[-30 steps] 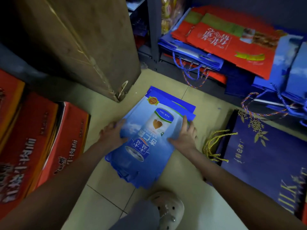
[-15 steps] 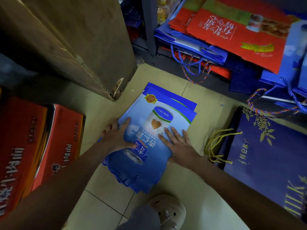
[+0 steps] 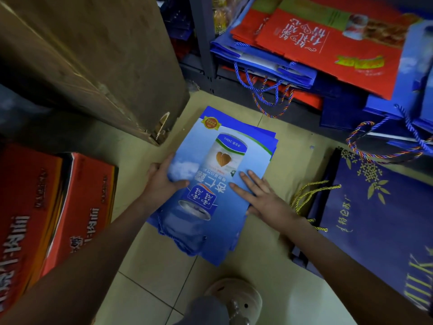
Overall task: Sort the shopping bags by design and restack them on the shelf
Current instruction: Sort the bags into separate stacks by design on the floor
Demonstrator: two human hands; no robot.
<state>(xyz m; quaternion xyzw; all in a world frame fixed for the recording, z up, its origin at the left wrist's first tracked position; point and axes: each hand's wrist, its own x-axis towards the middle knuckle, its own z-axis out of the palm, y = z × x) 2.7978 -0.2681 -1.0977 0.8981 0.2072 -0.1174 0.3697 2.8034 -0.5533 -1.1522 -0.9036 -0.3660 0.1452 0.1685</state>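
The pile of blue bags [image 3: 218, 160] lies on the floor [image 3: 152, 289] between the hands. The left hand [image 3: 164, 181] holds its left edge, thumb on top. The right hand [image 3: 264, 198] lies flat on it, fingers straight, with a dark blue bag [image 3: 375, 207] just beside it.

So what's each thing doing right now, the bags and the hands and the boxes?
blue can bags: stacked flat on the floor, edges uneven.
left hand: grips the stack's left edge, thumb on top.
right hand: flat on the stack, fingers straight.
navy bags: flat on the floor, yellow handles loose.
red bags: piled on the shelf over other blue bags.
red cartons: standing side by side.
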